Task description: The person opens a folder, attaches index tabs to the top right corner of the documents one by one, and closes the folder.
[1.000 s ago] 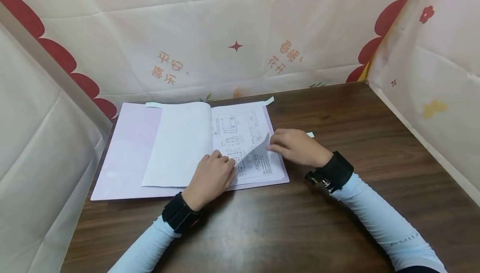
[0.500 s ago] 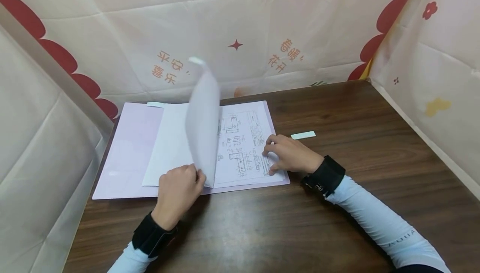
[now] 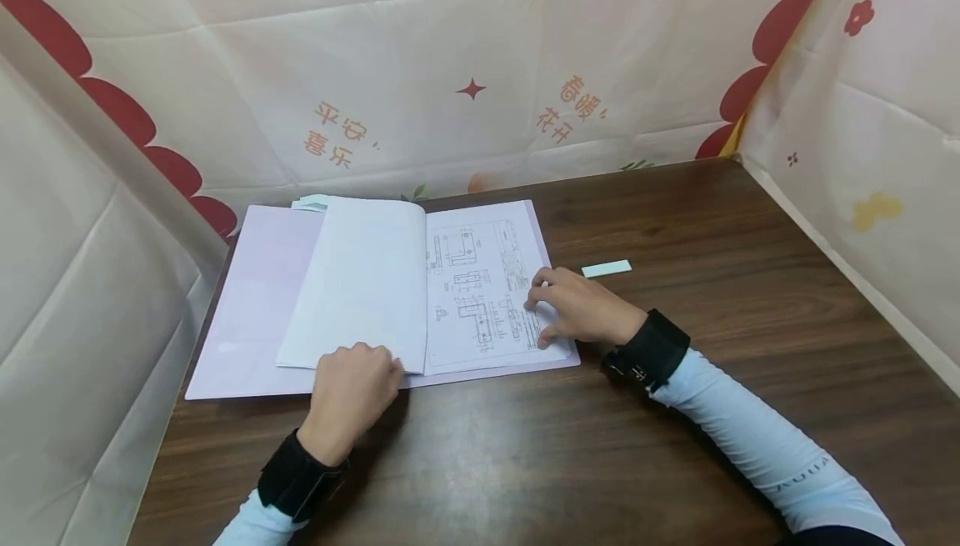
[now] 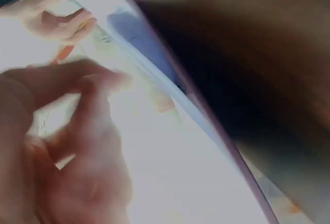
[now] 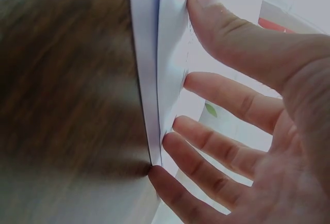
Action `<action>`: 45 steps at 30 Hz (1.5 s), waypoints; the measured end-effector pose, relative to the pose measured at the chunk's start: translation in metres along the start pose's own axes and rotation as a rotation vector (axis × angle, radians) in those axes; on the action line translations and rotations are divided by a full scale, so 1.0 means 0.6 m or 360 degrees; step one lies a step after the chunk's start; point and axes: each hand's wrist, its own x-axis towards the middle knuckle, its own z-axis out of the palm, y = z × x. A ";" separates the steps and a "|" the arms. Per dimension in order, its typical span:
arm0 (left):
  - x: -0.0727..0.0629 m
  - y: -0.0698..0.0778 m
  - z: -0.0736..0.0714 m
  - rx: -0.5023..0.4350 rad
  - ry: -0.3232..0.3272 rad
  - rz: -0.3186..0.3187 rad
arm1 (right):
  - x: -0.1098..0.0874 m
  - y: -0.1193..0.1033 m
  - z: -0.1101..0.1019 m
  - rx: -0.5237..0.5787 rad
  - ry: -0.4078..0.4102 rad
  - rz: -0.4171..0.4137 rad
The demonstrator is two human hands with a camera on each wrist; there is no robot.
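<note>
Because the left hand [image 3: 352, 396] is seen from behind in the head view, its fingertips are hidden there, and in the left wrist view glare and blur wash out both its fingers and the paper below. The drawing's fine lettering is too small to read, and the right hand [image 3: 585, 304] covers part of that sheet's margin. Both sleeves are cut off by the frame.

The lilac folder [image 3: 236, 304] lies open on the brown table [image 3: 675, 237]. On its left side a blank page [image 3: 360, 271] rests turned over, with pale tabs [image 3: 310, 202] jutting past its far edge; on its right side lies the drawing sheet [image 3: 476, 250], flat and face up.

At the folder's near edge, the left hand rests over the lower edge of the blank page, fingers bent; whether they pinch any paper cannot be told. At the folder's right edge, the right hand's fingers are spread apart and slightly bent, tips touching the margin of the drawing sheet and the folder's edge, gripping nothing. Just beyond that hand, off the folder's right side, lies a loose pale strip [image 3: 606, 268].
</note>
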 end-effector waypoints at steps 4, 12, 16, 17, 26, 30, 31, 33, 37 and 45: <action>0.030 0.003 0.006 -0.0051 -0.0019 0.0242 | 0.000 0.001 0.001 0.0016 0.0001 0.0003; 0.044 -0.006 0.026 -0.0046 -0.0340 0.0203 | 0.001 0.003 0.003 0.0022 -0.0006 -0.0004; 0.044 -0.004 0.023 -0.0046 -0.0405 0.0165 | 0.000 0.002 0.001 0.0004 -0.0015 -0.0010; 0.046 -0.002 0.022 -0.0043 -0.0418 0.0161 | 0.000 0.001 0.001 -0.0004 -0.0017 -0.0016; 0.076 0.051 -0.013 -0.0053 -0.0463 0.0258 | -0.009 -0.007 -0.009 -0.0069 -0.0023 -0.0056; 0.098 0.075 -0.008 -0.0063 -0.0471 0.0331 | -0.009 0.004 -0.013 -0.0034 0.0002 -0.0051; 0.103 0.080 -0.005 -0.0070 -0.0476 0.0346 | -0.009 0.006 -0.014 -0.0018 0.0008 -0.0054; 0.112 0.090 0.000 -0.0098 -0.0486 0.0368 | -0.009 0.010 -0.018 0.0016 0.0042 -0.0060; 0.124 0.105 0.007 -0.0149 -0.0516 0.0383 | -0.006 0.034 -0.031 0.0104 0.0188 -0.0001; 0.143 0.134 0.002 -0.0166 -0.0560 0.0443 | -0.018 0.138 -0.056 0.0301 0.0380 0.0669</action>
